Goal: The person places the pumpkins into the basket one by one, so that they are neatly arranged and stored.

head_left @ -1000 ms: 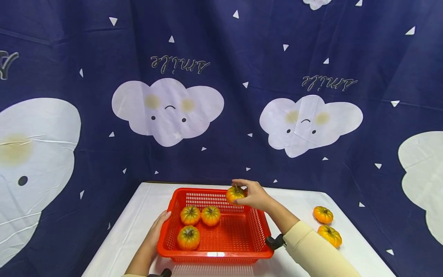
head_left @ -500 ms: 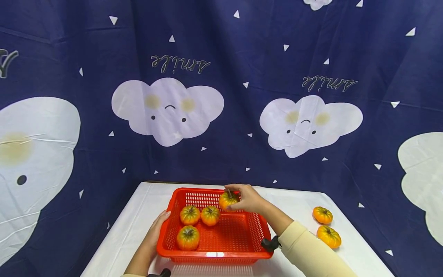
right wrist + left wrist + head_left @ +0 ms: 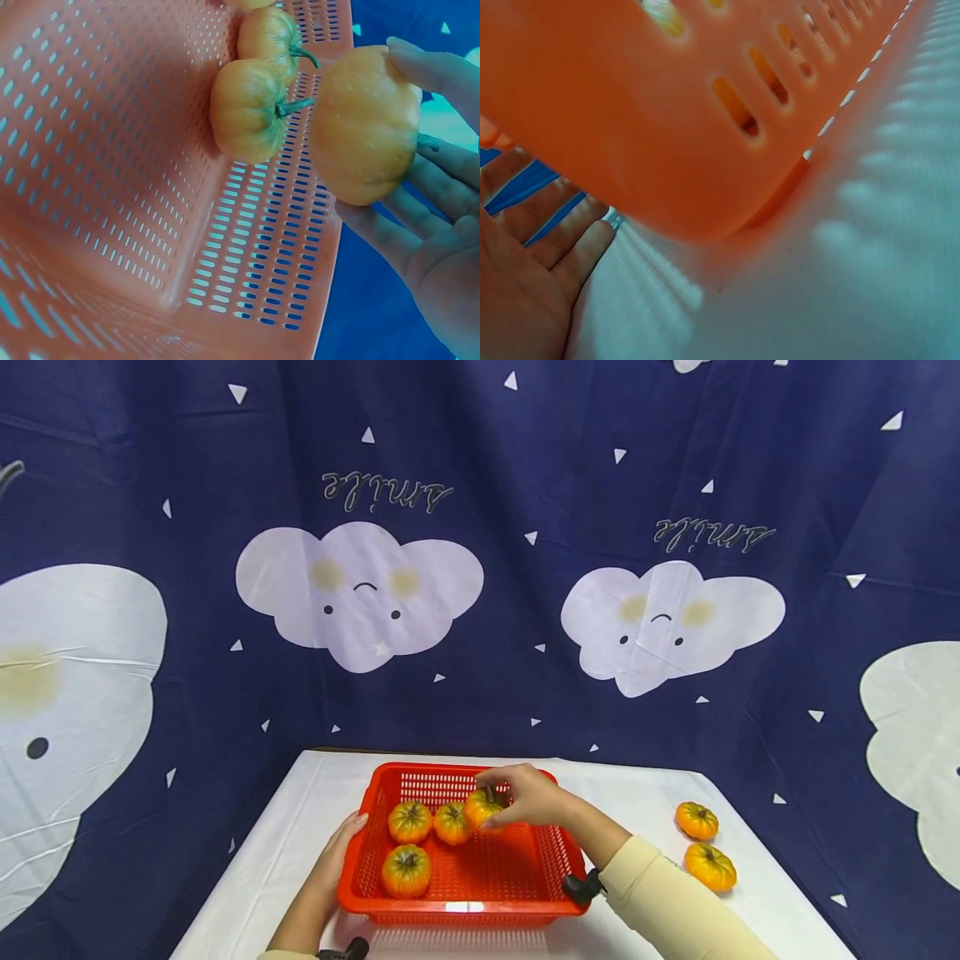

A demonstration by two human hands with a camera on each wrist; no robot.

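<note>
My right hand (image 3: 528, 795) holds a small orange pumpkin (image 3: 482, 811) by its sides, between thumb and fingers, over the far part of a red plastic basket (image 3: 465, 907). In the right wrist view the held pumpkin (image 3: 364, 127) is apart from the basket floor, its stem toward the palm. Three other pumpkins lie in the basket: one at the far left (image 3: 409, 822), one beside it (image 3: 452, 824) and one at the near left (image 3: 407, 872). My left hand (image 3: 335, 856) touches the basket's left side; its fingers (image 3: 551, 225) look straight in the left wrist view.
Two more pumpkins, a farther one (image 3: 697, 821) and a nearer one (image 3: 710, 867), lie on the white tablecloth (image 3: 637, 785) right of the basket. A dark blue curtain (image 3: 517, 693) with clouds hangs behind the table. A black wrist device (image 3: 583, 887) is at the right wrist.
My right hand has moved left and down with its pumpkin, toward the two far pumpkins in the basket. The left hand stays at the basket's left side.
</note>
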